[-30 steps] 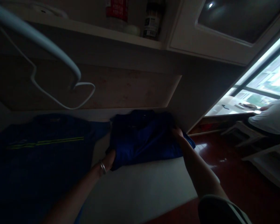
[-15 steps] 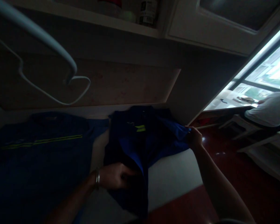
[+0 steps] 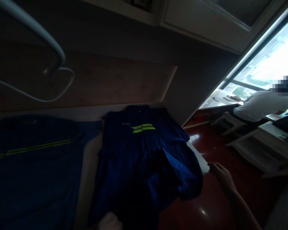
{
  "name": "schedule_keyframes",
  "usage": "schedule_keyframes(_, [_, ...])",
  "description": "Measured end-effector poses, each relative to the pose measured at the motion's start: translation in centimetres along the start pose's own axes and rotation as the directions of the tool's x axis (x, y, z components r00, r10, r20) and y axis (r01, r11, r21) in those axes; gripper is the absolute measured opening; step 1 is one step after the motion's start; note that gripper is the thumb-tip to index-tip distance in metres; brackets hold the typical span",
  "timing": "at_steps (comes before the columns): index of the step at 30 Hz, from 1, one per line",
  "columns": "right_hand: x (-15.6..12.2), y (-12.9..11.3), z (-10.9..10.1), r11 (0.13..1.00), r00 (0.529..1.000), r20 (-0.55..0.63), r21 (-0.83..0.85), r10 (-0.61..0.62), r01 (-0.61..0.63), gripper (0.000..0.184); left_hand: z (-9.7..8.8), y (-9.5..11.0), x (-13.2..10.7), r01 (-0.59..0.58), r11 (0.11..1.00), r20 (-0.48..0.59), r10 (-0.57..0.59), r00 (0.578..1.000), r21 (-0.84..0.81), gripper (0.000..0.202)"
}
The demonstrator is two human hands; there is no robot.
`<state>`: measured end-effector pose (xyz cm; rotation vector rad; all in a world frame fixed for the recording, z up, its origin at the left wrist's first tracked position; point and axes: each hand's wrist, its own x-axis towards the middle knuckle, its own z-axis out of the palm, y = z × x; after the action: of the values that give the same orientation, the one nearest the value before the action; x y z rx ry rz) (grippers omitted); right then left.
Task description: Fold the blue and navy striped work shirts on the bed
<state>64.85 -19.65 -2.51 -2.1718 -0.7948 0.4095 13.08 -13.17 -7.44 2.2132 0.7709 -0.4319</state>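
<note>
A dark blue work jacket (image 3: 124,153) with yellow-green reflective stripes lies spread on a pale surface, its collar toward the wall. The lower flap on its right side stands folded up and open. At the bottom edge of the view, my left hand (image 3: 109,221) is closed at the jacket's lower left part; its fingertips are lost in the dark. My right hand (image 3: 221,175) is off the jacket, beside the surface's right edge, fingers stretched leftward with nothing visible in them. To the left lies a second blue garment (image 3: 38,172) with thin yellow-green stripes.
A white curved hanger-like rod (image 3: 38,32) hangs close at upper left. Cupboards (image 3: 201,25) overhang the surface. On the right, a person in a white top (image 3: 261,105) sits bent at a bright window, near a white table (image 3: 273,137). The floor (image 3: 194,210) is glossy red.
The jacket's front has been laid over, so more of its stripe shows. My right hand has let go of the jacket and moved down and right. My left hand has moved down toward the hem.
</note>
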Motion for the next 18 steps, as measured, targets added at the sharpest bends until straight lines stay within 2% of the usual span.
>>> schedule_keyframes(2, [-0.6,-2.8,1.8,0.994,0.997,0.041,0.092,-0.06,0.056,0.051,-1.2,2.4,0.2,-0.02,1.0,0.0,0.02,1.0,0.002,0.031])
schedule_keyframes(4, [-1.8,-6.1,4.3,0.981,0.96,0.218,0.125,-0.176,0.151,0.065,-1.7,4.4,0.7,-0.055,0.998,-0.082,0.053,0.995,-0.027,0.052])
schedule_keyframes(5, [-2.6,-7.7,5.6,0.973,0.912,0.34,0.117,-0.229,0.201,0.07,-1.5,5.0,1.1,-0.066,0.998,-0.139,0.062,0.988,-0.023,0.062])
schedule_keyframes(7, [-4.2,-10.3,8.0,0.948,0.769,0.568,0.071,-0.294,0.31,0.085,-0.1,5.4,2.0,-0.035,0.997,-0.267,0.052,0.962,0.068,0.069])
schedule_keyframes(9, [-5.3,-11.7,9.2,0.927,0.64,0.718,0.019,-0.273,0.375,0.093,1.9,5.1,2.7,0.019,0.978,-0.42,0.071,0.904,0.208,0.067])
schedule_keyframes(11, [-5.6,-11.8,8.8,0.934,0.544,0.811,0.007,-0.214,0.358,0.083,3.4,4.3,2.9,0.003,0.944,-0.512,0.176,0.841,0.329,0.056])
schedule_keyframes(12, [-5.5,-11.5,8.1,0.942,0.491,0.85,0.018,-0.19,0.334,0.072,3.8,3.8,2.8,-0.052,0.923,-0.517,0.26,0.816,0.381,0.048])
schedule_keyframes(13, [-5.3,-10.9,7.1,0.95,0.425,0.888,0.036,-0.173,0.311,0.06,3.9,3.4,2.6,-0.131,0.896,-0.498,0.352,0.792,0.425,0.038])
schedule_keyframes(15, [-5.0,-9.2,5.1,0.966,0.256,0.96,0.044,-0.111,0.253,0.036,4.0,2.4,2.0,-0.266,0.843,-0.454,0.487,0.746,0.468,0.021])
schedule_keyframes(16, [-5.0,-8.2,4.2,0.976,0.19,0.981,0.006,-0.049,0.218,0.027,4.3,1.9,1.7,-0.301,0.83,-0.441,0.516,0.735,0.47,0.015])
schedule_keyframes(17, [-5.2,-7.2,3.6,0.98,0.145,0.989,-0.062,0.035,0.189,0.021,4.7,1.5,1.6,-0.313,0.829,-0.434,0.52,0.735,0.464,0.012])
schedule_keyframes(18, [-5.7,-6.3,3.2,0.974,0.132,0.985,-0.132,0.109,0.183,0.016,5.4,1.0,1.6,-0.317,0.834,-0.423,0.513,0.747,0.453,0.01])
